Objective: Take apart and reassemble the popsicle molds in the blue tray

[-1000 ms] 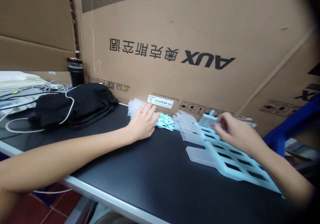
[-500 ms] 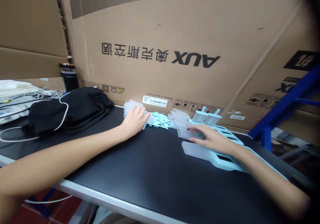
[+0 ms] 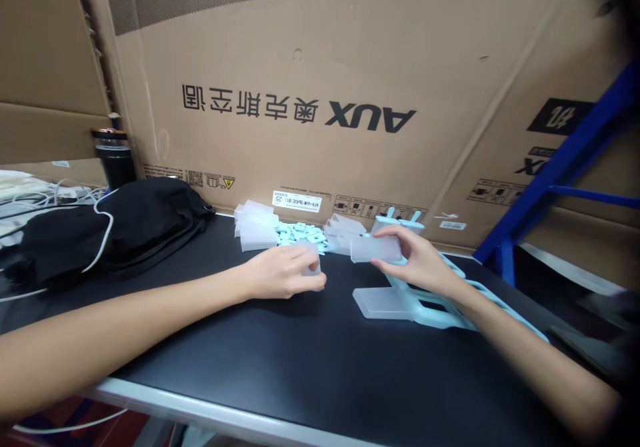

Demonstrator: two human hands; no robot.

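Observation:
My left hand (image 3: pixel 283 274) is closed on a translucent popsicle mold (image 3: pixel 313 258), mostly hidden by the fingers, above the black tabletop. Between thumb and fingers, my right hand (image 3: pixel 420 257) grips another translucent popsicle mold (image 3: pixel 367 249), lying sideways in the air. Below it, a light-blue slotted rack (image 3: pixel 435 318) rests on the table with a clear mold (image 3: pixel 380 302) in its near end. Light-blue popsicle sticks (image 3: pixel 300 232) lie in a heap between a left group of clear molds (image 3: pixel 256 226) and a right group of clear molds (image 3: pixel 343 228). Two molds with blue handles (image 3: pixel 397 219) stand behind my right hand.
A large cardboard box (image 3: pixel 300 54) walls off the back of the black table (image 3: pixel 300 367). At left are a black bag (image 3: pixel 150 224), a dark bottle (image 3: pixel 114 160) and white cables (image 3: pixel 103 234). A blue metal post (image 3: pixel 540 180) rises at right.
My left hand has come away from the left mold group toward the middle, now with a mold in it. The right hand has lifted a mold off the table. The view has shifted slightly right.

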